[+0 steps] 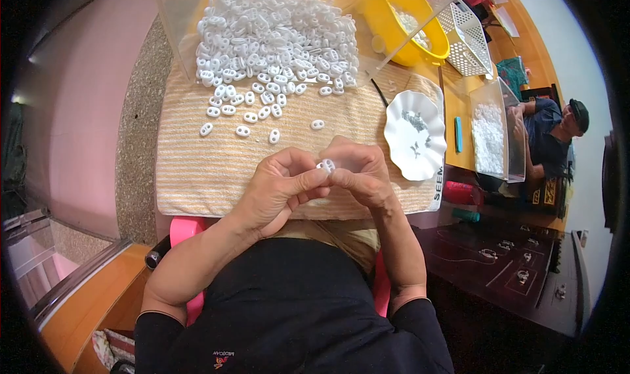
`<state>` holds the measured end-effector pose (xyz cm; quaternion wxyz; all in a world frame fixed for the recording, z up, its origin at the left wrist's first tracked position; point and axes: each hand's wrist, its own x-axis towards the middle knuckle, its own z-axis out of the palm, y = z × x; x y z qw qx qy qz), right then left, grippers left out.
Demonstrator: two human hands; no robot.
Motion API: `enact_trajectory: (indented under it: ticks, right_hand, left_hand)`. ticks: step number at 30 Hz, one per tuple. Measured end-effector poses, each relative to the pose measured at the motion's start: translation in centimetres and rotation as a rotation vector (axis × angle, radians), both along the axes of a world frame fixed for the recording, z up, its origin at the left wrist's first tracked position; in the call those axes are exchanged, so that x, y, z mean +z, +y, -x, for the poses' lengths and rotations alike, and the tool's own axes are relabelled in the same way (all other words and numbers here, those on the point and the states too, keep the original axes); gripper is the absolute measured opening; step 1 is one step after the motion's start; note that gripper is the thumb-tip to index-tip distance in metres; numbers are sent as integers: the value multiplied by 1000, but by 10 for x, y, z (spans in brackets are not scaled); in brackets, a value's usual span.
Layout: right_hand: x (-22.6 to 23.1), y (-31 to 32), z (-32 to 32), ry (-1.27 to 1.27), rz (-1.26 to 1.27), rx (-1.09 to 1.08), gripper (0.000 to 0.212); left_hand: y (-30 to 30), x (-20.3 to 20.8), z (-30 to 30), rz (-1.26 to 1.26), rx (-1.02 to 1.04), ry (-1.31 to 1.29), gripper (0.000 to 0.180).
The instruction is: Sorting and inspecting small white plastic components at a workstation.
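Observation:
Close in front of my body, a small white oval plastic piece with two holes (pixel 326 166) is pinched between the fingertips of both hands. My left hand (pixel 283 185) is closed on it from the left, thumb on the near side. From the right, my right hand (pixel 361 174) holds it too, its upper fingers slightly blurred. Whether a smaller part is between the fingers, I cannot tell. Beyond my hands, several loose white two-hole pieces (pixel 251 117) lie on a striped towel (pixel 190 170). A large heap of the same pieces (pixel 275 36) rises behind them.
A white wavy-rimmed dish (pixel 400 137) with small grey bits stands right. Farther off are a yellow basin (pixel 387 29), a white perforated basket (pixel 469 39) and a clear box (pixel 515 151) of white pieces. At the right, another person (pixel 548 134) sits by that box.

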<state>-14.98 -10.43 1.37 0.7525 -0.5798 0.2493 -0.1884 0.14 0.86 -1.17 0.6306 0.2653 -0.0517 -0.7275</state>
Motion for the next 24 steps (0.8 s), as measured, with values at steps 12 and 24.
enact_trajectory:
  ticks: [12,24]
  right_hand:
    - [7,2,3,-24,-2,44,17]
    - [14,4,4,-16,41,67,18]
  left_hand:
    - [4,1,7,33,-1,38,7]
    - [4,3,7,24,-18,46,5]
